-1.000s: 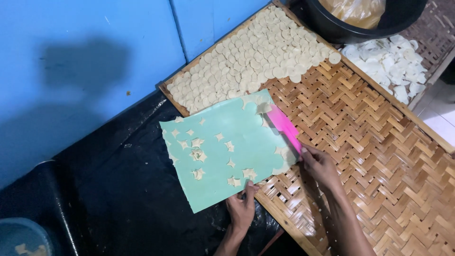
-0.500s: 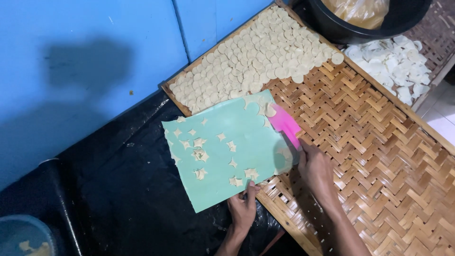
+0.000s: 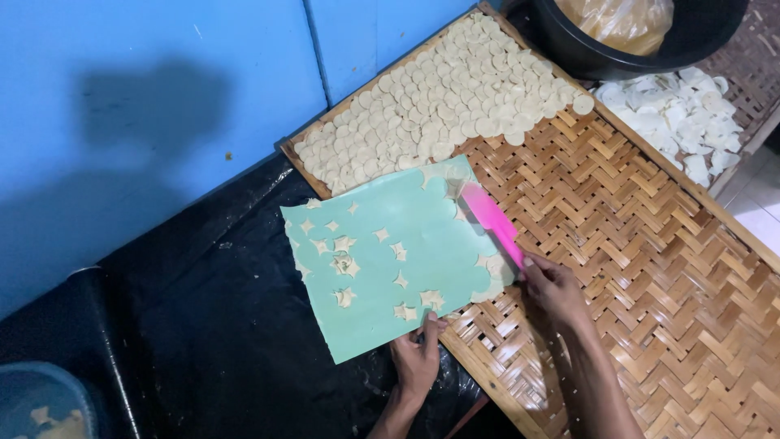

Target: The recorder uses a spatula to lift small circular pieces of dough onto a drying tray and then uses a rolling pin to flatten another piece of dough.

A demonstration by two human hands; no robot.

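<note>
A light green sheet lies partly over the near corner of a woven bamboo tray, dotted with small star-shaped dough scraps. My left hand grips the sheet's near edge with the thumb on top. My right hand holds a pink flat scraper, whose far end rests at the sheet's right edge beside some dough pieces. Rows of round pale dough discs cover the far part of the tray.
A black basin holding a yellowish bag stands at the top right. White discs lie heaped on a second tray beside it. Black plastic covers the surface to the left, under a blue wall. A bluish container sits bottom left.
The pink scraper has shifted slightly along the sheet's right edge in my right hand. My left hand keeps its hold on the sheet's near edge.
</note>
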